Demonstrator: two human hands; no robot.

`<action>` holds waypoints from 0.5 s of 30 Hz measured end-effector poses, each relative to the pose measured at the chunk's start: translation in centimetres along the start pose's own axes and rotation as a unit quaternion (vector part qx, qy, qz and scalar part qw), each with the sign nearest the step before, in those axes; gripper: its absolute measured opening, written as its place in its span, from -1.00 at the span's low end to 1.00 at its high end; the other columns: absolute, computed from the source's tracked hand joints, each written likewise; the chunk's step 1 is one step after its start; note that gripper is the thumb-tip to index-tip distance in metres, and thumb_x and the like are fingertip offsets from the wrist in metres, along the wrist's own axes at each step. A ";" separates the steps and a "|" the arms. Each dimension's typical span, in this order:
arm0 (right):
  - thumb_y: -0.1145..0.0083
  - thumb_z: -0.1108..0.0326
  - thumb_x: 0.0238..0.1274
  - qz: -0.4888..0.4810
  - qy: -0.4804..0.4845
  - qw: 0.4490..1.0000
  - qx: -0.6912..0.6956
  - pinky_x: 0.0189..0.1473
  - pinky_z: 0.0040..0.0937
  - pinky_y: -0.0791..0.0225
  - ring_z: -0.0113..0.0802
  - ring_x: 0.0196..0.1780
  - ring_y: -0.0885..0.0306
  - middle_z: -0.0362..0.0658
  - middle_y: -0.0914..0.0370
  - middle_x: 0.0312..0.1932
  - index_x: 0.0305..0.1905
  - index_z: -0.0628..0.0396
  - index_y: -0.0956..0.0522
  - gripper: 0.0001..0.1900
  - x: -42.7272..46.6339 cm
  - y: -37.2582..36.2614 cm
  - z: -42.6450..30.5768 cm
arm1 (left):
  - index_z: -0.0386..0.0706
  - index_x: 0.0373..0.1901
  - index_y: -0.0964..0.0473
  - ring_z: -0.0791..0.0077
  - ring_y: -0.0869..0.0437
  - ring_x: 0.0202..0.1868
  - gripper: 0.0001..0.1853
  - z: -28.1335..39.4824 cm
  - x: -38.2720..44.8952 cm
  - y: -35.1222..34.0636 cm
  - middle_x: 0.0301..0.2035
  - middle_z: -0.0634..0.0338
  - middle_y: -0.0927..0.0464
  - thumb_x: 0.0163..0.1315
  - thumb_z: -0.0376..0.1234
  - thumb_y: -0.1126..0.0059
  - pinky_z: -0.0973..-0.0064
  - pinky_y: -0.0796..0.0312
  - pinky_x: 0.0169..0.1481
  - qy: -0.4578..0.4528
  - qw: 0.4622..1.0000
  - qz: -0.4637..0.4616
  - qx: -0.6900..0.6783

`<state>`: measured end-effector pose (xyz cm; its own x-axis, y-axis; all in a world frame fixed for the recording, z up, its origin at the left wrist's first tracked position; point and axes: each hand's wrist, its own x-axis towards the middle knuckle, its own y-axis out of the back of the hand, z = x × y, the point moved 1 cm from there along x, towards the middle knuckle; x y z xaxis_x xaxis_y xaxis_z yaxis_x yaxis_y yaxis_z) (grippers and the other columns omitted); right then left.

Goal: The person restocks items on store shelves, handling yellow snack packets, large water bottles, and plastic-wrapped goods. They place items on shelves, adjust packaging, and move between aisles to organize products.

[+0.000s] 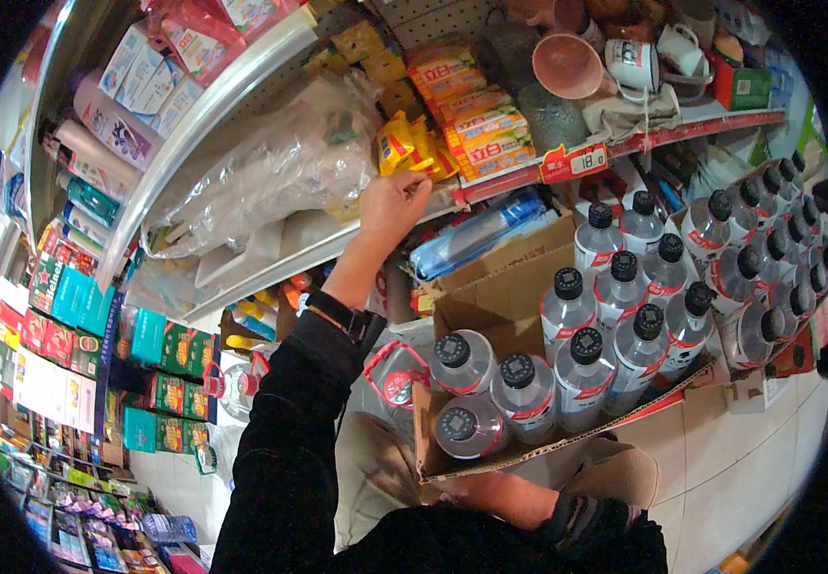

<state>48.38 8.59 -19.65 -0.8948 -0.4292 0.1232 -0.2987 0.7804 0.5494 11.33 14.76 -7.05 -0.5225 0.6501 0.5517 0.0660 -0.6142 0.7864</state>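
Observation:
My left hand (394,202), with a dark band at the wrist, is raised to the shelf with fingers curled, right by several yellow packets (414,147); whether it grips one is unclear. Below and to the right, an opened cardboard box (486,305) holds several clear bottles (521,387) with black caps and red-and-white labels, some upright and some tilted. My right hand (468,488) is against the underside of the box's near left end, its fingers hidden beneath the cardboard. Clear plastic wrapping (270,172) lies on the shelf left of the packets.
Orange soap packs (489,136), a pink ladle (567,64) and an enamel mug (631,63) stand on the shelf. A second box of bottles (740,265) is at the right. A large bottle with a red handle (398,380) stands behind the box; stacked cartons (177,348) are left.

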 end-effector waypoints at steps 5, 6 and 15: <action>-0.11 0.16 0.18 -0.005 -0.002 1.000 0.004 -0.12 -0.14 -0.43 0.00 -0.07 -0.57 0.04 -0.57 -0.23 0.02 0.06 -0.49 -0.65 0.1 0.1 0.0 | -0.20 -0.30 -0.64 0.34 -0.66 -0.52 -0.79 -0.5 -0.4 0.1 -0.51 0.02 -0.65 0.14 -0.26 -0.21 0.44 -0.46 -0.38 -0.028 0.997 0.029 -0.058; -0.10 0.16 0.19 -0.006 -0.003 1.000 0.003 -0.12 -0.14 -0.43 0.00 -0.07 -0.57 0.04 -0.57 -0.23 0.03 0.06 -0.49 -0.65 0.0 0.0 0.0 | -0.20 -0.32 -0.63 0.30 -0.67 -0.52 -0.81 -0.4 -0.4 0.1 -0.53 0.02 -0.63 0.12 -0.28 -0.21 0.41 -0.46 -0.38 -0.011 0.996 0.050 -0.068; -0.10 0.15 0.20 -0.011 -0.010 1.000 0.003 -0.12 -0.16 -0.43 -0.01 -0.06 -0.57 0.04 -0.57 -0.22 0.06 0.05 -0.49 -0.63 0.5 0.2 0.3 | -0.22 -0.37 -0.55 0.13 -0.66 -0.50 -0.90 0.6 -0.4 -1.1 -0.55 -0.01 -0.59 0.09 -0.39 -0.16 0.35 -0.47 -0.37 0.019 0.987 0.150 -0.051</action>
<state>47.73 8.68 -19.69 -0.8946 -0.4365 0.0953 -0.3195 0.7740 0.5466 11.98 15.45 -7.99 -0.5238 0.4154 0.7437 0.1373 -0.8204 0.5550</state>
